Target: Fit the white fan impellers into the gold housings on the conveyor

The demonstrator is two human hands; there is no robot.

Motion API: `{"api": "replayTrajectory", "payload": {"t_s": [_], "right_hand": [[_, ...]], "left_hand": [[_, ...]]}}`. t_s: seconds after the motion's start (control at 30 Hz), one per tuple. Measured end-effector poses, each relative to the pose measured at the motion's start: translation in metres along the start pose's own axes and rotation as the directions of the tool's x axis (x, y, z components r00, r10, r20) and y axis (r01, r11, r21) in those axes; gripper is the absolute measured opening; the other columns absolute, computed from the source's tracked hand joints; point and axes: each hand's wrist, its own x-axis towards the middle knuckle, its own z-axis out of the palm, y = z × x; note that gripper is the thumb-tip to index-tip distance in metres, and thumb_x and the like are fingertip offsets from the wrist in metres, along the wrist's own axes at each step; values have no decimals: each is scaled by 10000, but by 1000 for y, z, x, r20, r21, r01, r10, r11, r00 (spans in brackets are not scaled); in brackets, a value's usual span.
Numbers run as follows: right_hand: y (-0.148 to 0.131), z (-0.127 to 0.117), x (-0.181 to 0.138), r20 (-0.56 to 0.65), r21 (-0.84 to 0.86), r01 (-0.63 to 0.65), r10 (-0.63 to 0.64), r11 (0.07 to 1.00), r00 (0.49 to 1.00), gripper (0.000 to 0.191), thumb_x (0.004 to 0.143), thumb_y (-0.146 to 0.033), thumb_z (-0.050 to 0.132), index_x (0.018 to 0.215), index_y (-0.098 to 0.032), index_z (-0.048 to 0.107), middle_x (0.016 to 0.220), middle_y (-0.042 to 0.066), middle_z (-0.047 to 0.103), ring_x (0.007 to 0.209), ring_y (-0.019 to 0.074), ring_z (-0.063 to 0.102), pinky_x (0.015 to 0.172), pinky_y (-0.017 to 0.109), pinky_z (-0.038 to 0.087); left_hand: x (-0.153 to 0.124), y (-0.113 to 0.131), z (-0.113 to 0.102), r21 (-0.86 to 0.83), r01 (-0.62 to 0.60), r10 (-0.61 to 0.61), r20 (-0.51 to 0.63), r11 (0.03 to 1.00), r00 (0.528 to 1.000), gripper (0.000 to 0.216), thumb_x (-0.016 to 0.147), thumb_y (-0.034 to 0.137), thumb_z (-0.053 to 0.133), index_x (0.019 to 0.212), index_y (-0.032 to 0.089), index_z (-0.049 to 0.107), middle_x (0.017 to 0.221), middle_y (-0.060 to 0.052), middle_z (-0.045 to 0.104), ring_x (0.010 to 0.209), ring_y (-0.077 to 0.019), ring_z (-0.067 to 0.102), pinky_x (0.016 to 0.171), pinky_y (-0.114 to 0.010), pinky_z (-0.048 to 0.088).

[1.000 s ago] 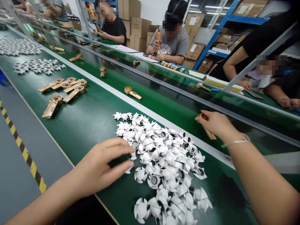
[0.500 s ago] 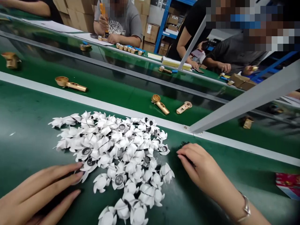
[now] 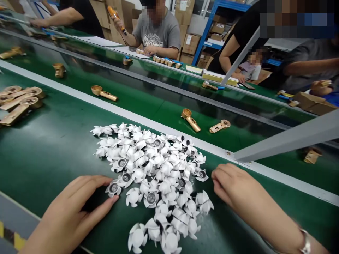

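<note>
A heap of small white fan impellers (image 3: 161, 173) lies on the green work surface between my hands, some showing dark round hubs. My left hand (image 3: 76, 204) is at the heap's left edge, thumb and fingertips on either side of one hub-up fan impeller (image 3: 113, 188). To the right of the heap, my right hand (image 3: 233, 185) rests low over the surface with its fingers curled and pressed together. Its fingertips point down and away from me, so whatever they hold is hidden.
Beyond a pale rail (image 3: 159, 130), a green belt carries gold handheld-fan housings (image 3: 191, 120). More gold housings (image 3: 23, 100) are stacked at left. A slanting grey post (image 3: 286, 135) rises at right. Across the belt, a person (image 3: 161, 31) holds an orange tool (image 3: 116, 19).
The view has swung left, bringing in the stacked gold housings. My left thumb and fingers have closed in around one fan impeller. The small dark pile by my right fingertips is now hidden.
</note>
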Motion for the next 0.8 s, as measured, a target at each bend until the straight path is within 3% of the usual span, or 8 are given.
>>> {"api": "replayTrajectory", "payload": {"t_s": [0.13, 0.27, 0.4, 0.47, 0.53, 0.6, 0.7, 0.8], "right_hand": [[-36, -31, 28, -83, 366, -20, 54, 930, 995, 97, 966, -205, 490, 878, -230, 523, 860, 17, 578, 748, 155, 558, 630, 272, 471], [-95, -44, 58, 43, 731, 1, -47, 682, 998, 143, 949, -148, 468, 860, -250, 515, 830, -31, 573, 715, 104, 554, 628, 204, 463], [-124, -30, 72, 137, 879, -85, -76, 470, 988, 124, 972, -197, 470, 877, -242, 535, 809, -29, 560, 690, 106, 518, 597, 208, 428], [-125, -23, 73, 183, 920, -158, -36, 359, 982, 138, 999, -260, 468, 888, -240, 548, 772, -28, 535, 659, 109, 486, 572, 208, 419], [-123, -21, 70, 223, 949, -220, 16, 226, 975, 166, 1017, -317, 469, 897, -242, 555, 757, -26, 529, 659, 112, 496, 577, 203, 444], [-121, -23, 65, 208, 968, -216, 73, 130, 975, 172, 1021, -348, 486, 903, -248, 563, 775, -22, 551, 684, 112, 538, 607, 199, 486], [-120, -30, 61, 71, 983, -95, 151, 157, 986, 157, 1015, -330, 509, 889, -260, 571, 791, -25, 581, 687, 105, 579, 620, 187, 515], [-119, -35, 63, -100, 925, 30, 167, 379, 981, 125, 992, -256, 525, 878, -267, 577, 804, -28, 598, 692, 102, 598, 614, 182, 507]], "left_hand": [[-5, 12, -8, -126, -70, 68, -25, 990, 997, 183, 826, 279, 770, 965, 245, 656, 932, -6, 736, 808, -160, 716, 759, -225, 553], [9, 40, -14, -322, -163, 146, -76, 933, 986, 259, 788, 112, 781, 998, 200, 655, 872, -27, 741, 715, -124, 724, 660, -169, 589], [27, 68, -13, -521, -216, 155, -159, 826, 975, 360, 749, 110, 825, 1056, 207, 665, 868, -56, 777, 750, -164, 765, 613, -158, 619], [32, 80, -10, -636, -200, 99, -192, 745, 976, 402, 732, 91, 839, 1072, 230, 675, 915, -57, 799, 795, -186, 784, 666, -186, 645], [35, 90, -6, -771, -120, -38, -183, 625, 982, 369, 761, 62, 809, 1062, 253, 708, 961, -37, 805, 811, -180, 789, 705, -208, 659], [39, 98, -1, -859, -67, -138, -158, 507, 978, 379, 757, 41, 804, 1059, 266, 754, 1018, -22, 803, 872, -175, 784, 758, -214, 659], [47, 107, 5, -888, -87, -141, -167, 451, 976, 549, 612, -1, 889, 1085, 262, 793, 1074, -17, 800, 1013, -175, 752, 923, -192, 606], [54, 112, 9, -959, 26, -214, -36, 283, 976, 550, 583, -46, 882, 1018, 285, 818, 1029, 4, 811, 974, -155, 758, 863, -156, 610]]}}
